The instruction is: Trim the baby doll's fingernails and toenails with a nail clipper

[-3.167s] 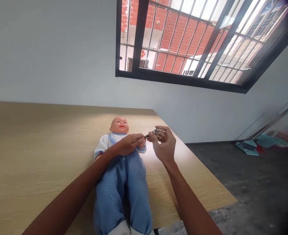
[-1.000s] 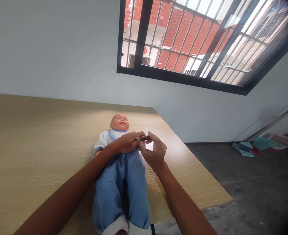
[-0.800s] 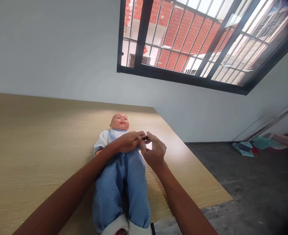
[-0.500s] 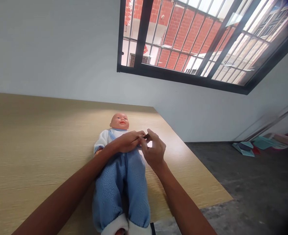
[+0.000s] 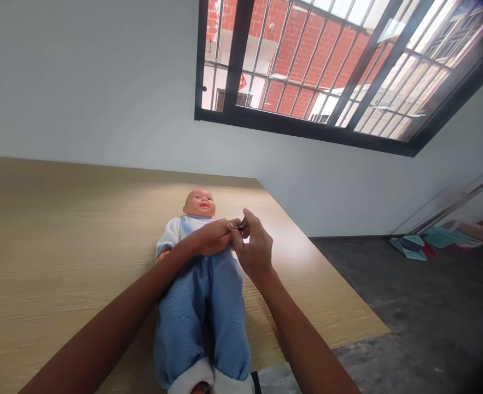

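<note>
Head view: my left hand lies slantwise over the baby doll, face-up on the wood-grain table, fingers closed on it right of the waist — my right hand, just beside, pinches a mostly hidden nail clipper.

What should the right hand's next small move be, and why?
Probably tilt the nail clipper slightly into view: the right hand pinches it close to the left hand, which lies over the doll, and the clipper's tip is mostly hidden.

2 hands close together, right fingers bent, forearms slanting inward
</note>
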The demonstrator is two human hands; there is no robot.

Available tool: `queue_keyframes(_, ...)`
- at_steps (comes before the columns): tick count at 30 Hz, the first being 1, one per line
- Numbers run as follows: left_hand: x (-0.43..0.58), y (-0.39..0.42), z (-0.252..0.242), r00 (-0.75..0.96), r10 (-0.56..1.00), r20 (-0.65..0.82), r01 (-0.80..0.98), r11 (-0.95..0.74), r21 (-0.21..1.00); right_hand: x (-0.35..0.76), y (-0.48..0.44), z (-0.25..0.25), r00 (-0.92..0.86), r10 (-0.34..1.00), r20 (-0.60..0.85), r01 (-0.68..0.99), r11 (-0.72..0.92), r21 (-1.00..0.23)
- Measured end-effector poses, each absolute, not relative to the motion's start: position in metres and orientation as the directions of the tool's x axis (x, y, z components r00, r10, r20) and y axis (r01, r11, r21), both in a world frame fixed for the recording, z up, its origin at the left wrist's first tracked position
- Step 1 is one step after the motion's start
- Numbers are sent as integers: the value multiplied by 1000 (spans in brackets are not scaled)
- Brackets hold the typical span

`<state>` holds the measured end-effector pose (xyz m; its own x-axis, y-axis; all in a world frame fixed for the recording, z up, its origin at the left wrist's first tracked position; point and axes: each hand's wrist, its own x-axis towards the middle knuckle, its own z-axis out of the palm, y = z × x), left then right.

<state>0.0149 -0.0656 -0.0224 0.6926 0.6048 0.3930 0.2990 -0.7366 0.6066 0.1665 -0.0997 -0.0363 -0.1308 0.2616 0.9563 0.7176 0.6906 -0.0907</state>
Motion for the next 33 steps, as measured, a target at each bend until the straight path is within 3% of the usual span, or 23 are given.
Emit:
queue_keyframes(5,15,-67,-21,683,631,368,338,-720,606,165,-99,-38,-62,320,945,677,710,-196)
queue_keyframes(10,18,-66,-25,629,675,386,345,-687,639,168,-98,-37,176,326,929,608,706,-363)
queue_keyframes(13,21,-64,-26,589,699,405,325,-665,673,168,-99,-35,228,317,921,577,718,-390)
queue_keyframes(16,21,-62,-26,577,707,408,315,-654,688,167,-101,-37,166,289,943,595,733,-330)
queue_keyframes(24,15,-63,-22,623,678,390,260,-650,714,170,-102,-40,-99,107,989,733,680,0)
queue_keyframes(33,14,-62,-24,632,667,395,231,-649,725,172,-100,-40,-203,89,975,732,675,91)
